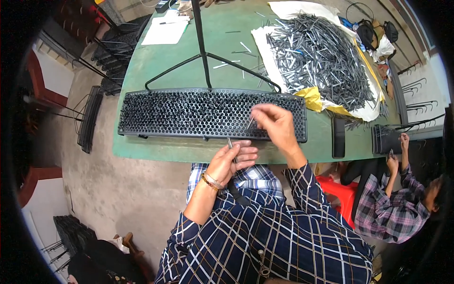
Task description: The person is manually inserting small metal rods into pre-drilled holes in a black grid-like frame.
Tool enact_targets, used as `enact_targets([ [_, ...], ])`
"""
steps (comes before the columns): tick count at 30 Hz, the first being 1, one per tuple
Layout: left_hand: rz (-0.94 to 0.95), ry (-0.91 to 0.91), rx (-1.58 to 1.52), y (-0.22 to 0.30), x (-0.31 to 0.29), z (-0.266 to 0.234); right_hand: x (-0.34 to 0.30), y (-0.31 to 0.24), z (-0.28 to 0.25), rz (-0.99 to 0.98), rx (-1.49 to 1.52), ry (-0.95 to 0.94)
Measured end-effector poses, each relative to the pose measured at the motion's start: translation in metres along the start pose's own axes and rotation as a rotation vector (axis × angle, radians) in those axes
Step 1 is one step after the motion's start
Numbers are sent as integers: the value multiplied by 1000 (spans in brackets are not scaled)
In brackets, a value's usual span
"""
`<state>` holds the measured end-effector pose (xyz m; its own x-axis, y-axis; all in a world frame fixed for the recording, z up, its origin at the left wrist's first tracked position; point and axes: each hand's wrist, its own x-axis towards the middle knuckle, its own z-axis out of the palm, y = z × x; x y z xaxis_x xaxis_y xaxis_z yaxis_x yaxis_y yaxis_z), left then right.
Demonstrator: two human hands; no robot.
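Note:
A long black rack (189, 116), its top full of round holes, lies along the near edge of the green table (130, 150). Dark pieces fill many of its holes. Over the right part of the rack, my right hand (279, 125) pinches a thin grey strip (249, 123) between thumb and fingertips, tilted with its lower end close to the holes. Just in front of the rack, my left hand (229, 161) is turned partly palm up. A few grey strips (230, 142) are gripped under its thumb, while the other fingers stretch out to the right.
A big heap of strips (321, 59) lies on white and yellow sacking at the back right. A black bar frame (204, 54) rises behind the rack. Loose strips and papers (165, 31) lie on the table. At the right, another person (395, 199) sits working by a red stool (338, 194).

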<state>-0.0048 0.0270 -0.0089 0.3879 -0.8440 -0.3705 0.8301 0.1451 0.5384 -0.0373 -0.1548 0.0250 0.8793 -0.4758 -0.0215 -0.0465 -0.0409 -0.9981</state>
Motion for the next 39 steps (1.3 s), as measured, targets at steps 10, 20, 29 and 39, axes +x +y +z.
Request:
enact_targets([
  [10, -64, 130, -74, -15, 17, -7, 30, 23, 11, -412, -357, 203],
  [20, -107, 101, 6, -8, 4, -1, 37, 32, 12, -642, -590, 125],
  [29, -71, 14, 19, -5, 3, -4, 33, 25, 11, -730, -821, 47],
  [39, -132, 14, -20, 5, 5, 5, 25, 19, 14, -601, -727, 30],
])
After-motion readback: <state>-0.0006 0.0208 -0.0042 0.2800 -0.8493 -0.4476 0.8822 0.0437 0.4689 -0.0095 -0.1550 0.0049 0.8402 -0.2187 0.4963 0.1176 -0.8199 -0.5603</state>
